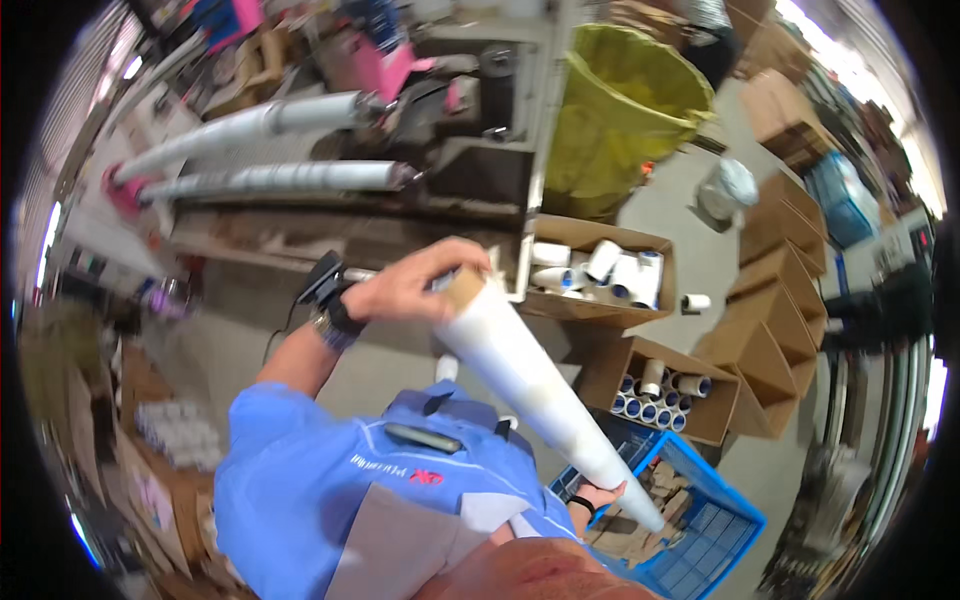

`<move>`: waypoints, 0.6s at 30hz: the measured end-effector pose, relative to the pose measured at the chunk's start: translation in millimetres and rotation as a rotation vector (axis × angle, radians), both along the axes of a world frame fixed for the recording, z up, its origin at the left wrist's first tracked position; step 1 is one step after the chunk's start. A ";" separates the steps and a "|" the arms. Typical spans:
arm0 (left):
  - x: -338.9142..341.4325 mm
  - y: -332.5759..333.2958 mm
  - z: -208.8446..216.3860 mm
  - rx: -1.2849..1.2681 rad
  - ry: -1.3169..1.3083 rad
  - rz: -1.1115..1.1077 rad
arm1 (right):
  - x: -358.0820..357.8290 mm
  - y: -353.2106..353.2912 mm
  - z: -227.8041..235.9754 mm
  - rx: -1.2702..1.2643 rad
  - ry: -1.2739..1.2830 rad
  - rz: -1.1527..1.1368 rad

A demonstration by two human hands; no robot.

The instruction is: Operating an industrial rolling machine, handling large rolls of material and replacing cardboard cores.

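A long white roll [540, 385] with a brown cardboard core end slants across my front. My left hand [415, 285], with a dark watch on its wrist, closes round its upper end. Farther down to the right, my right hand [598, 495], with a black wristband, grips the roll near its lower end; part of that hand is hidden. Below that end stands a blue plastic crate [745, 530] holding torn brown cardboard pieces [665, 487].
Ahead left, a machine carries two long white rolls [280, 180] on shafts. Ahead right are a yellow-lined bin [630, 110], a carton [600, 312] of short white rolls and another carton [722, 420] of rolls. Opened brown boxes [770, 310] line the right.
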State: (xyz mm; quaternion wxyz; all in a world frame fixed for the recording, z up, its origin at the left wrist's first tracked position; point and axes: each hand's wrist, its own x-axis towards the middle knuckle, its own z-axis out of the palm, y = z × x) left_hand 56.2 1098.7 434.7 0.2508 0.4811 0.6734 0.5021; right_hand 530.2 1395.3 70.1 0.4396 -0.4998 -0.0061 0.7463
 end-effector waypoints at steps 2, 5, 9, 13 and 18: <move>-35.5 -29.8 -33.5 -0.097 -0.098 0.265 | -16.6 -28.9 -10.8 0.044 0.012 -0.083; -79.7 -84.5 -110.9 -0.006 -0.478 0.578 | -76.2 -56.5 36.0 -0.005 0.011 -0.112; -118.7 -70.6 -250.4 0.251 -1.021 1.041 | -119.6 -65.5 71.5 0.137 0.023 -0.160; -148.9 -42.4 -287.5 0.399 -1.392 0.925 | -181.3 -34.6 123.0 0.305 -0.191 -0.091; -206.1 -2.6 -313.5 0.635 -1.521 0.530 | -221.2 44.2 127.9 0.369 -0.056 -0.094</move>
